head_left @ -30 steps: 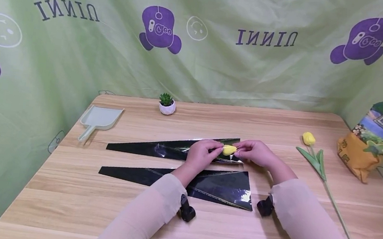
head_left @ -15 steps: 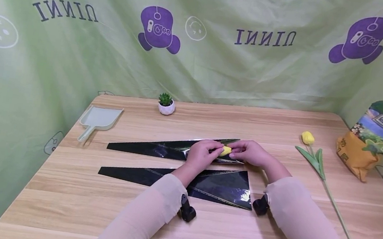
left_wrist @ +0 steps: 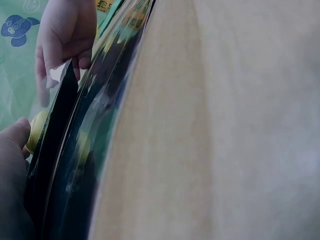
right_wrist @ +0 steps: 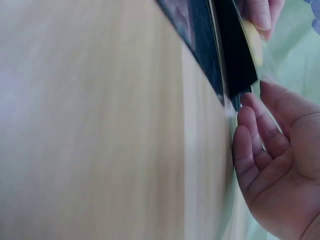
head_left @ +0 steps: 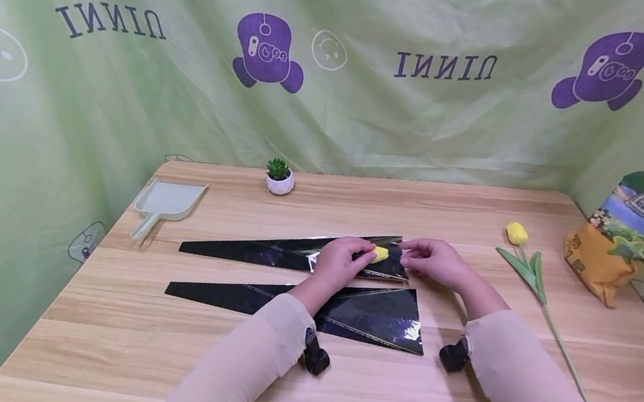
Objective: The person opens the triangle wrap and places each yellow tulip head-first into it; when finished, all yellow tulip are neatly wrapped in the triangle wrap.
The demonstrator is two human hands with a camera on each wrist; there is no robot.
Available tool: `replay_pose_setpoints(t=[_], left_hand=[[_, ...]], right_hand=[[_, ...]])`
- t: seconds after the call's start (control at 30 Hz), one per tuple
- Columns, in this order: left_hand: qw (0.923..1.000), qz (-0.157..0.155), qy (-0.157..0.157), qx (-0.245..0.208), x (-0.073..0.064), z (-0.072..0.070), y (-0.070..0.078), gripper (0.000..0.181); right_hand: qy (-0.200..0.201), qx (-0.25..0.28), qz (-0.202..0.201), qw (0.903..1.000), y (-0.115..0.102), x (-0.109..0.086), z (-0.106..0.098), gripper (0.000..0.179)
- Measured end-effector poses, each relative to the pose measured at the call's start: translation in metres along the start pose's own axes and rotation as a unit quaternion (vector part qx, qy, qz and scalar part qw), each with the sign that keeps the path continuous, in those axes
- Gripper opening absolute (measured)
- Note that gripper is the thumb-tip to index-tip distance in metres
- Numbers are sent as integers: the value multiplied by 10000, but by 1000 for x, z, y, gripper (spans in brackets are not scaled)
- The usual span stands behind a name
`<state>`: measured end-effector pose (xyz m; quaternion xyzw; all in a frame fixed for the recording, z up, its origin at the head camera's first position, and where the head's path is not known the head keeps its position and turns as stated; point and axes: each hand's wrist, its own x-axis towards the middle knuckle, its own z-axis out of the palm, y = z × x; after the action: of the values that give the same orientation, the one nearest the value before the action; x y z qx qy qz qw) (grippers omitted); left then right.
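A yellow tulip head [head_left: 379,255] lies at the wide end of the farther black flower sleeve [head_left: 265,250], which has a clear front. My left hand [head_left: 341,259] pinches the tulip head and sleeve between thumb and fingers. At the sleeve's right end, my right hand [head_left: 433,261] holds the open edge, thumb on the clear side and fingers by the black side. The right wrist view shows these fingers [right_wrist: 255,135] close to the sleeve's corner. The tulip's stem is hidden by the sleeve and left hand. A second black sleeve [head_left: 370,314] lies flat nearer me, under my left forearm.
Another yellow tulip [head_left: 517,234] with green leaves lies on the wooden table [head_left: 356,398] at right. A green and orange bag [head_left: 632,234] stands behind it. A small potted succulent [head_left: 280,181] and a pale dustpan [head_left: 172,199] sit at back left.
My right hand first moved left toward the tulip head, then drew back right to the sleeve's edge. The left hand has stayed at the tulip head.
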<state>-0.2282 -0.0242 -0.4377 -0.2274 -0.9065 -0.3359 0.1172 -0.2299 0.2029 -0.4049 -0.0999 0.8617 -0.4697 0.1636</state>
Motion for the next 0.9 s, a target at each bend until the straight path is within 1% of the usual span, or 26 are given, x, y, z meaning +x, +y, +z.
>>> replay_pose_setpoints(t=[0.13,0.23,0.37,0.47,0.6,0.73,0.83,0.9], left_hand=[[9996,46,-173,229,0,0,0,27],[9988,74,-354,327,0,-1,-1,31],[9979,91,-553,310,-2,-3,-2,38],[9976,165,-610,282,-5,-6,-1,43],[9973,307,-658,102,-14,-12,3,47],[9969,475,-624,-110,-29,-14,10,47],[9957,645,-590,-292,-39,-14,16,47],[9941,767,-632,-426,-46,-12,22,47]], right_hand=[[130,-203,50,9997,7,-9,-8,48],[209,-247,83,9994,12,-18,-14,49],[383,-302,144,9987,19,-34,-25,48],[471,-442,169,9978,26,-48,-35,50],[694,-666,113,9953,33,-69,-46,51],[1013,-793,0,9917,40,-89,-55,49],[1102,-754,30,9910,46,-101,-62,50],[1151,-708,83,9908,51,-109,-67,52]])
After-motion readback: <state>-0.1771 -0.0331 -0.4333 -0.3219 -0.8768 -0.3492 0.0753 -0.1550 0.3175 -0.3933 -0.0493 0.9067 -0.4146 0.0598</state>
